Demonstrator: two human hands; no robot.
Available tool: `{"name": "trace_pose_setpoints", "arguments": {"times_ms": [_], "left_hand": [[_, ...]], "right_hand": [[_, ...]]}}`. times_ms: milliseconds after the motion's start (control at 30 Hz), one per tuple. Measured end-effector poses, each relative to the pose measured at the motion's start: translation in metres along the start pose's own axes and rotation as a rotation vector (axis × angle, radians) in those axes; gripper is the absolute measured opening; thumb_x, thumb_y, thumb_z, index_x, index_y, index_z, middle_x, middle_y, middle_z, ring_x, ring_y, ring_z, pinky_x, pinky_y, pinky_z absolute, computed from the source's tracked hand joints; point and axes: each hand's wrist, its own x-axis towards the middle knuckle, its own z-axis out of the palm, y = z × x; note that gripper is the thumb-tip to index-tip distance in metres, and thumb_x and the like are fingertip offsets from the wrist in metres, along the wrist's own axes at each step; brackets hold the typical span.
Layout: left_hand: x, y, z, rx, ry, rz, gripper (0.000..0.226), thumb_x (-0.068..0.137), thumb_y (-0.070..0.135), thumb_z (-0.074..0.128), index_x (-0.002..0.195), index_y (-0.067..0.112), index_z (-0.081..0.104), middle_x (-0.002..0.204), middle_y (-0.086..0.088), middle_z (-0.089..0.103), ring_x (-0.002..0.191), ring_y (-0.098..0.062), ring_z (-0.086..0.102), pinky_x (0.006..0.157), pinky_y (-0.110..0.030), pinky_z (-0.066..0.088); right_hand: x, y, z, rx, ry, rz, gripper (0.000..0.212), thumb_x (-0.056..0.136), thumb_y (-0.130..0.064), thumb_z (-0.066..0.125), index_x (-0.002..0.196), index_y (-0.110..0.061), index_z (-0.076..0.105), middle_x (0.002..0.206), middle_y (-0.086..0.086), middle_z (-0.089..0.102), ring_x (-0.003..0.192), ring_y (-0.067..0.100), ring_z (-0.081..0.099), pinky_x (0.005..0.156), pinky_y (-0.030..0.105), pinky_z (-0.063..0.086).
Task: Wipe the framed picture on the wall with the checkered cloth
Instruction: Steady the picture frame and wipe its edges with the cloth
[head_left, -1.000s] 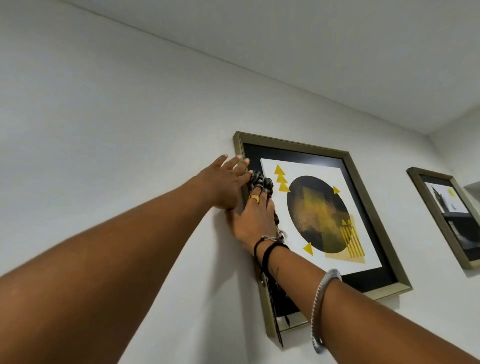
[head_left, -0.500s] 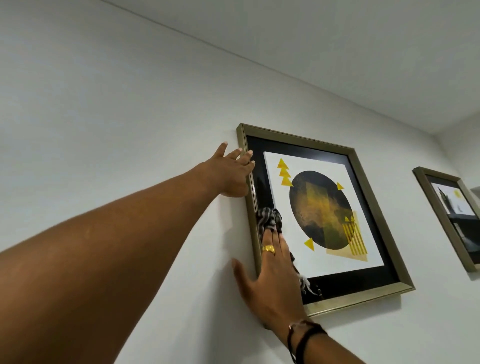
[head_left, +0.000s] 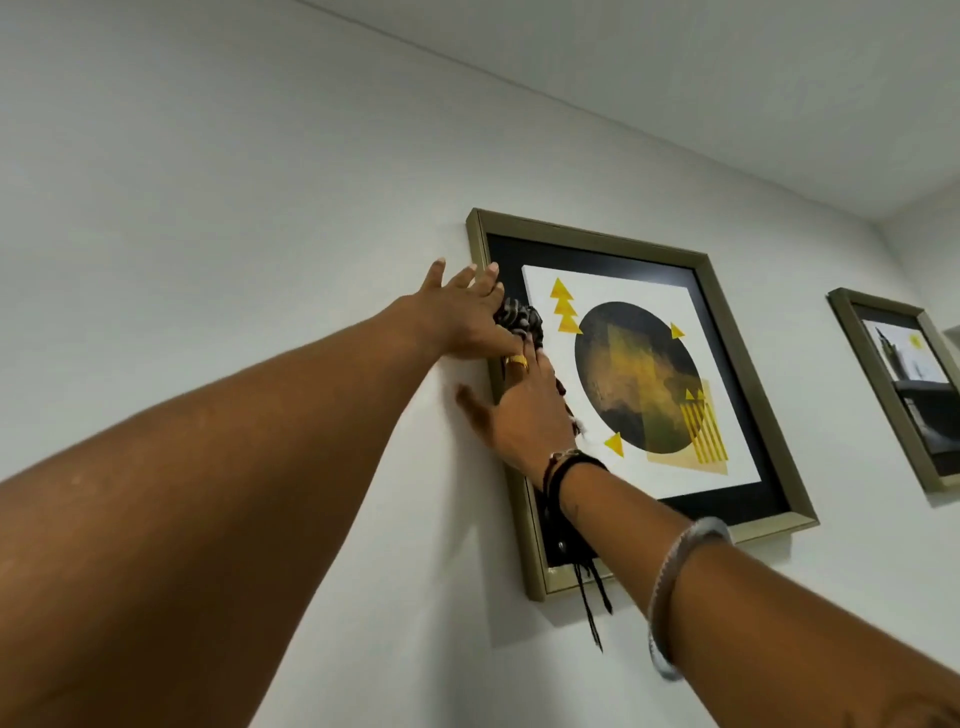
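A framed picture (head_left: 722, 291) with a dull gold frame, black mat and a dark circle with yellow triangles hangs on the white wall. My left hand (head_left: 457, 317) lies flat, fingers spread, against the wall and the frame's upper left edge. My right hand (head_left: 524, 410), wearing a gold ring, presses a bunched black-and-white checkered cloth (head_left: 522, 319) onto the glass along the picture's left side. The cloth sticks out above my fingers and is mostly hidden under the palm.
A second, smaller gold-framed picture (head_left: 893, 395) hangs further right on the same wall, near the corner. The ceiling meets the wall above both frames. Black wrist cords (head_left: 587, 587) dangle over the big frame's lower left corner.
My right hand has slid the cloth back up the picture's left side, from near the lower part to just under my left hand. The left hand stays on the frame's edge.
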Motion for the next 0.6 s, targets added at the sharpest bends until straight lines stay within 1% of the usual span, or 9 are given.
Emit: {"name": "trace_pose_setpoints", "arguments": {"times_ms": [100, 200, 267, 300, 367, 433, 500, 567, 600], "left_hand": [[-0.001, -0.002, 0.004, -0.025, 0.008, 0.006, 0.097, 0.08, 0.075, 0.028, 0.154, 0.017, 0.003, 0.164, -0.004, -0.013, 0.151, -0.023, -0.011, 0.117, -0.053, -0.013], [-0.002, -0.001, 0.011, -0.011, 0.018, 0.014, 0.129, 0.06, 0.095, 0.034, 0.153, 0.015, -0.004, 0.163, -0.005, -0.017, 0.15, -0.024, -0.015, 0.117, -0.055, -0.015], [-0.004, 0.001, 0.017, 0.024, 0.038, 0.02, 0.142, 0.049, 0.098, 0.041, 0.152, 0.014, -0.009, 0.162, -0.007, -0.019, 0.15, -0.026, -0.017, 0.116, -0.055, -0.015], [-0.004, 0.001, 0.02, 0.039, 0.046, 0.018, 0.146, 0.046, 0.098, 0.044, 0.152, 0.014, -0.011, 0.162, -0.008, -0.019, 0.149, -0.026, -0.018, 0.116, -0.056, -0.014], [-0.003, 0.002, 0.022, 0.047, 0.05, 0.004, 0.151, 0.042, 0.098, 0.048, 0.151, 0.013, -0.013, 0.162, -0.008, -0.02, 0.149, -0.027, -0.019, 0.116, -0.057, -0.014], [-0.002, 0.004, 0.02, 0.044, 0.04, -0.004, 0.153, 0.04, 0.097, 0.05, 0.151, 0.013, -0.013, 0.162, -0.008, -0.02, 0.149, -0.027, -0.019, 0.116, -0.057, -0.014], [-0.002, 0.005, 0.018, 0.047, 0.03, -0.01, 0.154, 0.039, 0.097, 0.051, 0.151, 0.013, -0.013, 0.162, -0.009, -0.02, 0.149, -0.027, -0.019, 0.115, -0.056, -0.015], [-0.003, 0.007, 0.017, 0.053, 0.021, -0.018, 0.154, 0.039, 0.096, 0.052, 0.151, 0.012, -0.013, 0.162, -0.009, -0.02, 0.149, -0.028, -0.018, 0.115, -0.056, -0.015], [-0.003, 0.007, 0.016, 0.058, 0.017, -0.02, 0.154, 0.039, 0.096, 0.052, 0.151, 0.012, -0.013, 0.162, -0.009, -0.02, 0.149, -0.028, -0.018, 0.115, -0.056, -0.015]], "right_hand": [[-0.049, 0.016, 0.004, 0.019, 0.009, -0.021, 0.098, 0.082, -0.071, 0.044, 0.153, -0.018, 0.003, 0.164, 0.003, 0.006, 0.151, 0.02, 0.002, 0.121, 0.042, 0.017], [-0.096, 0.037, 0.01, 0.009, -0.011, -0.028, 0.099, 0.079, -0.079, 0.035, 0.153, -0.024, 0.0, 0.164, -0.004, 0.002, 0.15, 0.011, -0.004, 0.119, 0.034, 0.012], [-0.122, 0.051, 0.013, -0.031, -0.039, -0.042, 0.097, 0.078, -0.081, 0.03, 0.153, -0.028, -0.003, 0.163, -0.012, -0.005, 0.148, 0.005, -0.01, 0.118, 0.03, 0.009], [-0.132, 0.057, 0.015, -0.046, -0.053, -0.048, 0.095, 0.078, -0.082, 0.028, 0.152, -0.031, -0.005, 0.16, -0.019, -0.012, 0.145, 0.0, -0.015, 0.117, 0.028, 0.007], [-0.145, 0.068, 0.015, -0.075, -0.069, -0.071, 0.091, 0.079, -0.082, 0.025, 0.15, -0.037, -0.01, 0.146, -0.033, -0.03, 0.137, -0.01, -0.026, 0.115, 0.023, 0.001], [-0.153, 0.075, 0.01, -0.098, -0.095, -0.108, 0.086, 0.08, -0.081, 0.023, 0.147, -0.042, -0.014, 0.14, -0.038, -0.035, 0.135, -0.014, -0.029, 0.111, 0.018, -0.004], [-0.161, 0.084, 0.002, -0.133, -0.133, -0.153, 0.08, 0.083, -0.079, 0.021, 0.146, -0.044, -0.013, 0.144, -0.036, -0.03, 0.138, -0.012, -0.025, 0.111, 0.017, -0.005], [-0.17, 0.096, -0.006, -0.214, -0.152, -0.216, 0.077, 0.087, -0.074, 0.025, 0.15, -0.038, 0.001, 0.154, -0.029, -0.017, 0.143, -0.006, -0.017, 0.115, 0.022, -0.001], [-0.175, 0.103, -0.009, -0.284, -0.143, -0.262, 0.075, 0.089, -0.071, 0.028, 0.152, -0.034, 0.01, 0.158, -0.022, -0.006, 0.146, -0.002, -0.011, 0.116, 0.028, 0.002]]}}
